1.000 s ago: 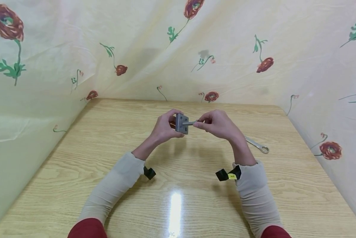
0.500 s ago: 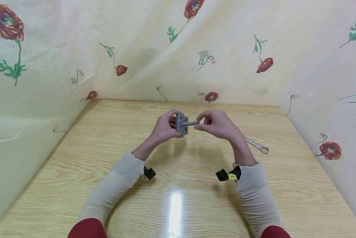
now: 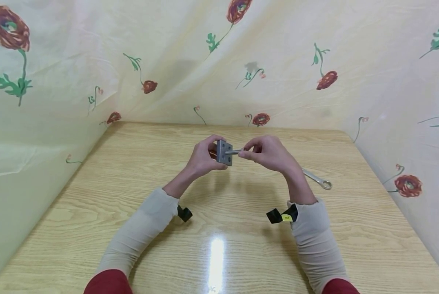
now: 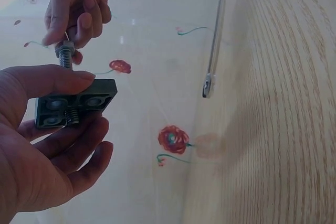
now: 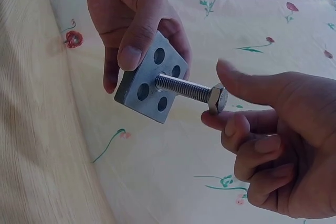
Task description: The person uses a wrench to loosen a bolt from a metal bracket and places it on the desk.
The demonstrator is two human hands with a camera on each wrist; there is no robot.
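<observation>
1. The left hand (image 3: 202, 158) is partly curled, its grip firm on a square metal block (image 5: 149, 77), thumb on one edge and fingers on the opposite side.
2. The block is held up above the desk (image 3: 182, 261), tilted, its broad face turned toward the right hand (image 3: 271, 154).
3. A steel bolt (image 5: 184, 88) runs through the block's middle, with four holes around it; its threaded end pokes out of the other face, as the left wrist view shows.
4. The right hand's grip is nearly closed at the bolt's hexagonal head: the index finger lies against it and the thumb, blurred, is just beside it. Whether the thumb presses cannot be told. The other fingers are curled.
5. A silver wrench (image 3: 316, 179) lies on the desk past the right forearm, which partly hides it in the head view.
6. A cream cloth (image 3: 182, 69) with red flowers surrounds the desk's far edge and sides.
</observation>
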